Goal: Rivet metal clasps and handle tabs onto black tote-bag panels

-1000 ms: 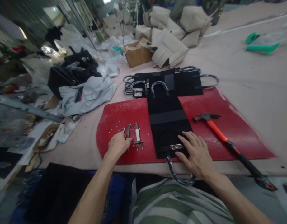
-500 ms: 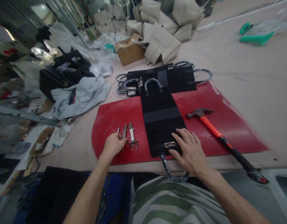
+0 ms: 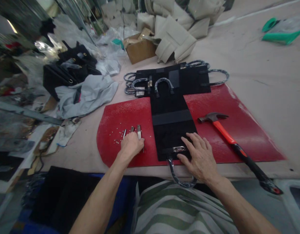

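Note:
My left hand (image 3: 132,144) is closed over metal hand tools on the red mat, thumb and fingers around the shank of a metal pronged tool (image 3: 139,130) with a white-wrapped shank. Its pronged end is hidden under the hand. Two slimmer metal tools, one a thin rod (image 3: 125,133), lie just left of it. My right hand (image 3: 200,157) rests flat, fingers spread, on a black bag panel (image 3: 173,133). Beside its fingertips, a silver metal clasp (image 3: 178,149) sits near the panel's front edge. A plastic-wrapped handle (image 3: 175,177) hangs over the table edge.
A claw hammer (image 3: 224,131) with an orange and black handle lies right on the red mat (image 3: 247,136). More black panels (image 3: 194,79) with wrapped handles lie behind. Small bits (image 3: 117,141) dot the mat. A cardboard box (image 3: 141,50) and beige pieces (image 3: 175,39) stand at the back.
My left hand has moved right, from the middle tool to the white-wrapped pronged one. My right hand stays on the panel. The view has shifted slightly.

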A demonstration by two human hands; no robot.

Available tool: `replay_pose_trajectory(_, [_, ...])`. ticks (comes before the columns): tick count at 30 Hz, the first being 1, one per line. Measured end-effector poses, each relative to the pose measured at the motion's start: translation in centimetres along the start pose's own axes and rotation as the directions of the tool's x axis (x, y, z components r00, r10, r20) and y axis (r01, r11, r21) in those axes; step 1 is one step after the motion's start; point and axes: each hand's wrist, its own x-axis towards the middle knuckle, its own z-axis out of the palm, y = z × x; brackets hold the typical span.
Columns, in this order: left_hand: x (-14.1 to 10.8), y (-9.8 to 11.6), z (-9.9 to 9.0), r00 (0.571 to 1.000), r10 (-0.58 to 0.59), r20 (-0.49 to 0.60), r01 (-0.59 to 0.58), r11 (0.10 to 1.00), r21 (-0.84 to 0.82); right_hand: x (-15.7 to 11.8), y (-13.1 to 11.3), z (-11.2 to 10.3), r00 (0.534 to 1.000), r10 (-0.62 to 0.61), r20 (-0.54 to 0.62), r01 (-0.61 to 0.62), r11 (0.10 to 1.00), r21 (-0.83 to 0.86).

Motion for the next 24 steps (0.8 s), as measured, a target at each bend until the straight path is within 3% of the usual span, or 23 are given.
replay_pose_trajectory(3, [0.3,-0.3,0.5,1.000,0.003,0.015,-0.001,0.995,-0.102,0.0,0.1,0.1,1.000,-0.009,-0.008,0.009,1.000,-0.011])
replay_pose_trajectory(6, [0.2,-1.4,1.3,0.997,0.021,0.069,0.011,0.899,-0.438,0.0,0.1,0.1,1.000,-0.016,-0.011,0.015,1.000,-0.020])
replay_pose_trajectory(10, [-1.2,-2.3,2.3,0.987,0.119,0.106,0.035,0.488,-0.872,0.0,0.1,0.1,1.000,-0.008,-0.001,0.008,1.000,-0.025])
replay_pose_trajectory(13, [-2.5,-1.8,3.0,0.976,0.210,0.050,0.007,0.199,-0.980,0.0,0.0,0.2,1.000,-0.003,0.004,0.003,1.000,-0.026])
replay_pose_trajectory(15, [-3.1,-1.1,3.6,0.967,0.253,-0.014,-0.037,0.086,-0.996,0.0,0.0,0.1,1.000,-0.005,0.001,0.005,1.000,-0.027])
replay_pose_trajectory(18, [-3.3,0.0,4.5,0.948,0.295,-0.115,-0.138,0.059,-0.989,0.1,-0.1,0.0,1.000,-0.006,0.000,0.006,1.000,-0.031])
replay_pose_trajectory(24, [-3.1,0.7,6.3,0.895,0.350,-0.277,-0.340,0.132,-0.931,0.1,-0.1,0.0,1.000,-0.002,0.000,0.002,1.000,-0.025])
